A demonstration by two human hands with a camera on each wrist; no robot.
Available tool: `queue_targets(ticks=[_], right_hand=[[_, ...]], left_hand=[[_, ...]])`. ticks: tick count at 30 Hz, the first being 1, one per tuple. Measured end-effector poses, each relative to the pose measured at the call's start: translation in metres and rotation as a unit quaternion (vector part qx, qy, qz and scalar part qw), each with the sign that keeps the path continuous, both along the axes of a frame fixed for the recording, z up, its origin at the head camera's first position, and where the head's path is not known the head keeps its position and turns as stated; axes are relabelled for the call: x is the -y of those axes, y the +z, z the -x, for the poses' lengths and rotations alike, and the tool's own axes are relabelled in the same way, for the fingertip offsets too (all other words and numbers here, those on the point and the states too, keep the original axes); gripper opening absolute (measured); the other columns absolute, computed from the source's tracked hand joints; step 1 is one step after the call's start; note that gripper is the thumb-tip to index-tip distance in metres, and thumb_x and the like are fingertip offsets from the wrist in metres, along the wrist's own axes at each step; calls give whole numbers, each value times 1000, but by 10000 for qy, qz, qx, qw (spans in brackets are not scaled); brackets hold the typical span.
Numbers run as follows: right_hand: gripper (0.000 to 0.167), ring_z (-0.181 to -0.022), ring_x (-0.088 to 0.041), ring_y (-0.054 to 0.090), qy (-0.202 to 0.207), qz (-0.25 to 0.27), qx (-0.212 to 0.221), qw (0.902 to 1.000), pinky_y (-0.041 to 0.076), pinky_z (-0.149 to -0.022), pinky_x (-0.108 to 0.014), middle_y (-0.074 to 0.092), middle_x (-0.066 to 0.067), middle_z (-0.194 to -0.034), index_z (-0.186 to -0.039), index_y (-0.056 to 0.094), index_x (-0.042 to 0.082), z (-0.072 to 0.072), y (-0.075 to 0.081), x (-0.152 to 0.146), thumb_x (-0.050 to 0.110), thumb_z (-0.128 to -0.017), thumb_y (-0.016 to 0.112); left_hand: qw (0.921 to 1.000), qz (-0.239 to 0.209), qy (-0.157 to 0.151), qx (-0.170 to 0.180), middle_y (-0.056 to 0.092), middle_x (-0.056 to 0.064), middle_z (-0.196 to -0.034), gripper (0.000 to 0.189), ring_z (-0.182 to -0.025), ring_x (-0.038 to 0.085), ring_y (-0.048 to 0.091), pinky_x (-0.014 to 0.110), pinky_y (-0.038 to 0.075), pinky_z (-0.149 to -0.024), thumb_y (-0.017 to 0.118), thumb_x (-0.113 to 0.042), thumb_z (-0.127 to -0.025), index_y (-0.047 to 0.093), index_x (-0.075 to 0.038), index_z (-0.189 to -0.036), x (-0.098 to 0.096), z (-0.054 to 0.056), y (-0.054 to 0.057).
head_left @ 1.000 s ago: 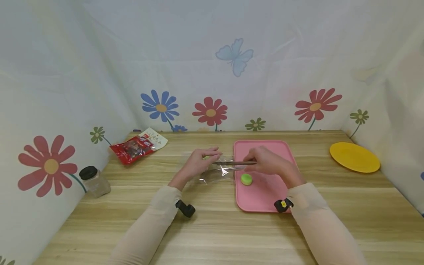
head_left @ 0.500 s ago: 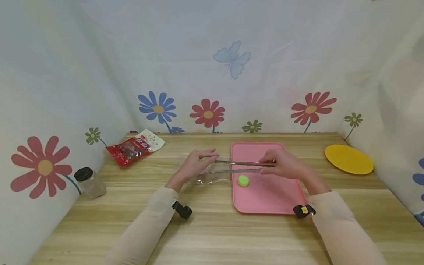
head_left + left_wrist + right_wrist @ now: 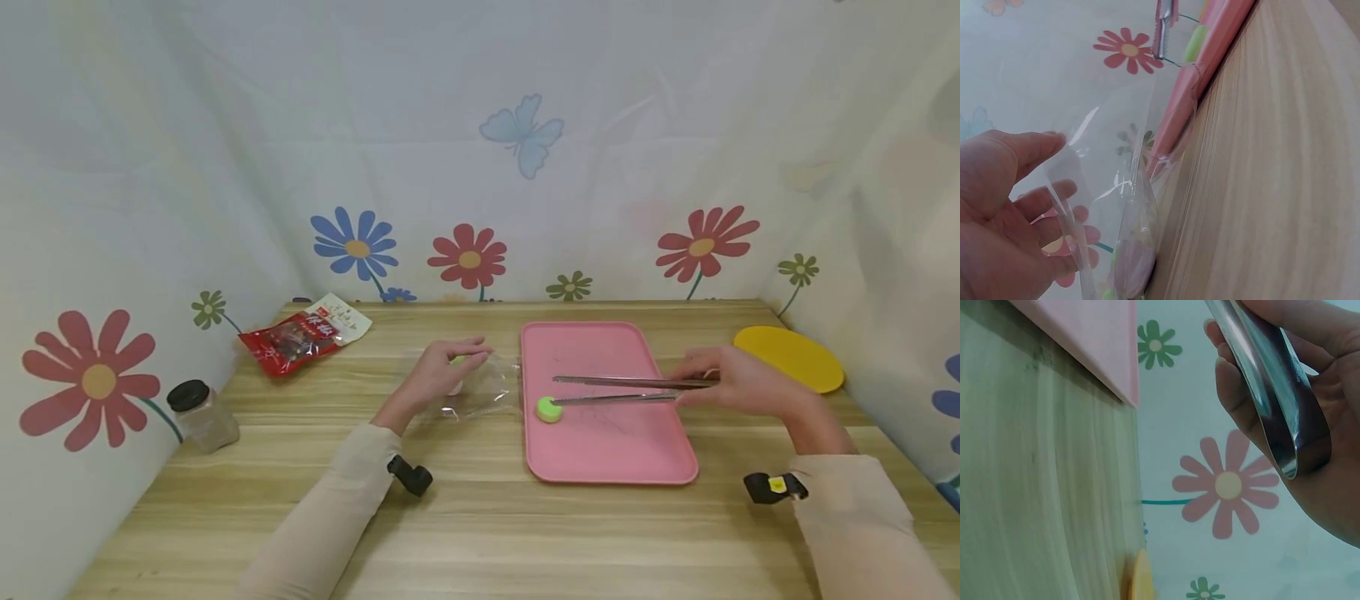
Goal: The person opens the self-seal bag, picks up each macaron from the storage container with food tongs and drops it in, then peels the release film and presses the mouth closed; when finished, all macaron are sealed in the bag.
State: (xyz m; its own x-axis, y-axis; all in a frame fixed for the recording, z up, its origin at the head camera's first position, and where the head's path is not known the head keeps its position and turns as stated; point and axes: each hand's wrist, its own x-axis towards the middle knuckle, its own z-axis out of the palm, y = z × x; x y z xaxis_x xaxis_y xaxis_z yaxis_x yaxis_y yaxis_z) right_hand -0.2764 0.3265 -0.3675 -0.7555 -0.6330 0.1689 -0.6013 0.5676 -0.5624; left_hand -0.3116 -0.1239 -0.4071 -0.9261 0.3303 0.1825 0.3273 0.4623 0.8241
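Note:
Metal food tongs (image 3: 630,383) are in my right hand (image 3: 742,379), their arms spread apart and pointing left over the pink tray (image 3: 600,458). One tip overlaps a small round green piece (image 3: 548,409) on the tray; the left wrist view shows the tongs' tip (image 3: 1160,47) apart from that piece. My left hand (image 3: 435,375) is at a clear plastic bag (image 3: 487,387) left of the tray, its thumb and fingers spread against the film. Inside the bag, low down, lies a rounded pale-lilac piece (image 3: 1135,265) with some green beside it, partly hidden by the hand in the head view.
A red snack packet (image 3: 300,337) lies at the back left. The black-lidded jar (image 3: 204,417) stands at the left edge. At the far right is a yellow plate (image 3: 795,358). A flower-printed curtain (image 3: 420,150) surrounds the wooden table (image 3: 465,525).
My right hand has drawn the tongs rightward, out of the bag's mouth and over the tray, while their arms have spread apart. The left hand stays nearly still at the bag.

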Motion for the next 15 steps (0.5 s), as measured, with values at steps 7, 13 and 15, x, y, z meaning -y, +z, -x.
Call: queue_targets(ticks=[7,13,15], right_hand=[[28,-81,-13,61,169,-147,211,9995,55,-69,-29,72,-5,-97,-106,78,8,1,2,-7,23,-83,83],[29,-79,-14,60,183,-57,85,9998,54,-67,-27,70,-2,-93,-106,78,6,2,-2,-5,21,-82,84],[29,-80,-15,60,187,-31,73,9998,55,-68,-27,70,-3,-95,-106,78,6,3,-4,-3,21,-82,84]], left_hand=[[10000,-18,73,13,52,5,-148,30,-142,25,40,51,26,-117,65,-28,-99,72,-15,-125,0,2,1],[10000,-5,54,0,52,6,-148,32,-142,25,40,52,25,-118,65,-30,-100,72,-14,-126,0,2,0],[10000,-9,20,-6,52,7,-148,32,-142,26,40,52,25,-118,65,-29,-100,72,-13,-126,1,2,0]])
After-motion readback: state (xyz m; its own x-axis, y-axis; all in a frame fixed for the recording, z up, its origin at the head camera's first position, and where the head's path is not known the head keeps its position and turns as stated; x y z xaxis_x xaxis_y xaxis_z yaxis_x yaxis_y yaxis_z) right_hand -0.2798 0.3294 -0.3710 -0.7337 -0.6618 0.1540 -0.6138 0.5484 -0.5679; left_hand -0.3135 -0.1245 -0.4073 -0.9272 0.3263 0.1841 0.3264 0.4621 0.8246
